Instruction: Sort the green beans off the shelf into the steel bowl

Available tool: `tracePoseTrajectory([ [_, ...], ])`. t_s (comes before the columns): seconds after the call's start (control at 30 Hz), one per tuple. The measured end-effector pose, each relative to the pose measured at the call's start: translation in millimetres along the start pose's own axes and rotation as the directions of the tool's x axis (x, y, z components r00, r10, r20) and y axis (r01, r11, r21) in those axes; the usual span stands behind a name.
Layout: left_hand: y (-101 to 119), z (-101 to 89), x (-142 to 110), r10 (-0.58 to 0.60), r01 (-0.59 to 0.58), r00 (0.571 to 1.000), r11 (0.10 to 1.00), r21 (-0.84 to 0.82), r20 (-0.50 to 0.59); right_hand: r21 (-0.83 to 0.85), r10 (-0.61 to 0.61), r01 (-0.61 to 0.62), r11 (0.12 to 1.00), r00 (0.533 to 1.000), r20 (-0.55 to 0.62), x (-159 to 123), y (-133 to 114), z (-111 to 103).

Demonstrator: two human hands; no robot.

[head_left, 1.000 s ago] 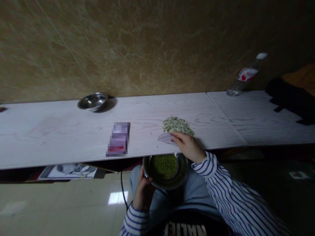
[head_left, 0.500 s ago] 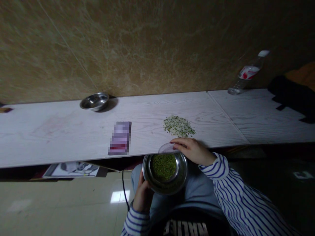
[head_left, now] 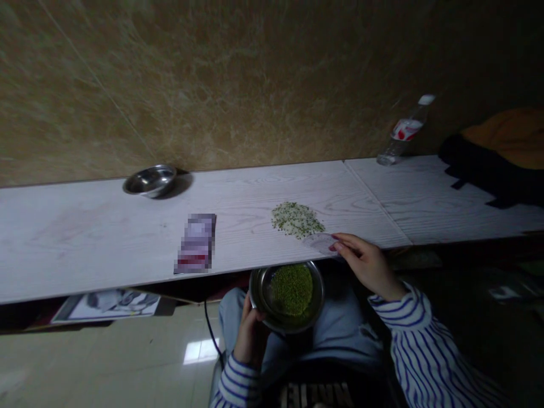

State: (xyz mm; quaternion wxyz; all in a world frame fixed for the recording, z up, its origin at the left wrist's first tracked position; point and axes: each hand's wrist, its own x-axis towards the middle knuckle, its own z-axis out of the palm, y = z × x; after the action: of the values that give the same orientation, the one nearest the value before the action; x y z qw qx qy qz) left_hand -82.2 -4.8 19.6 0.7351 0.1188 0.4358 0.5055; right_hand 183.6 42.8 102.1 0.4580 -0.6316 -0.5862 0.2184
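Observation:
My left hand (head_left: 251, 331) grips the left rim of a steel bowl (head_left: 317, 309), held just below the table's front edge over my lap. Small green beans that look like mung beans (head_left: 292, 289) fill the bottom of it. Pinched in my right hand (head_left: 365, 260) is a thin, see-through plastic disc (head_left: 319, 243), perhaps a lid. The disc is low over the table, at the near right side of a spread pile of green beans mixed with white grains (head_left: 297, 220).
A second steel bowl (head_left: 149, 181) stands near the wall. A flat, blurred purple item (head_left: 195, 243) lies left of the pile. At the right are a plastic bottle (head_left: 402, 133) and a dark and orange cloth item (head_left: 497, 156). The table's front edge runs above my lap.
My right hand has moved the disc right, from above the bowl to the pile's near edge. Beans in the bowl have shifted rightward. The camera view has turned slightly.

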Motion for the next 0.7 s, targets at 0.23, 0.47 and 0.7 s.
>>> tracePoseTrajectory([
  [0.23, -7, 6.4, 5, -0.018, 0.018, 0.999, 1.000, 0.005, 0.043, 0.021, 0.052, -0.050, 0.999, 0.996, -0.069, 0, 13, -5],
  [0.47, -1, 7.7, 7, -0.013, 0.013, 1.000, 1.000, 0.006, 0.020, -0.031, 0.068, -0.072, 0.997, 0.990, -0.120, 8, 21, -8],
  [0.7, 1, 10.7, 9, -0.016, 0.016, 0.999, 1.000, -0.011, 0.031, 0.001, 0.139, -0.142, 0.990, 0.968, -0.208, 20, 29, -18],
])
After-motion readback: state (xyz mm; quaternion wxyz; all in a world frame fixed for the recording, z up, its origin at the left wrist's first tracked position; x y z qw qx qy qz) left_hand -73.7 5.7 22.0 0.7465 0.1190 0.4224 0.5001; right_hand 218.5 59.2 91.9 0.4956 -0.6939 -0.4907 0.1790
